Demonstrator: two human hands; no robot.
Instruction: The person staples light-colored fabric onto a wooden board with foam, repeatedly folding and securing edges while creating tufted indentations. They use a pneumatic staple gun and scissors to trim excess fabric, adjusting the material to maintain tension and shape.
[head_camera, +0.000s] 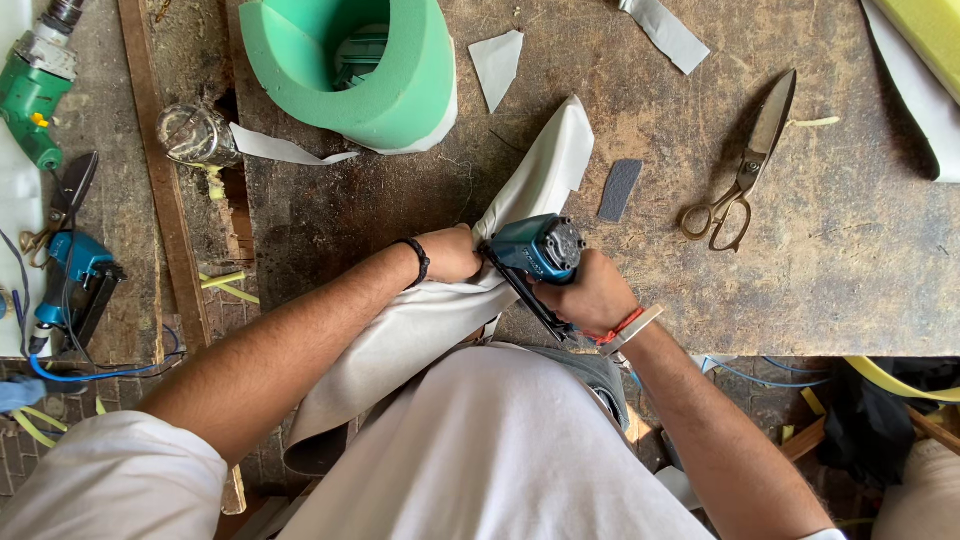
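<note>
My right fingers (578, 290) wrap the grip of the teal staple gun (540, 250); my left hand (450, 254) is clenched on the white fabric (420, 330), just left of the gun's nose. I see the fabric's long axis run from near left to far right across the workbench (860, 270). Smaller things lie apart: green foam (385, 95) far left, 1 pair of shears (745, 170) right.

right hand (590, 292) gripping staple gun (535, 252), left hand (452, 254) pinching fabric (420, 320)
</note>
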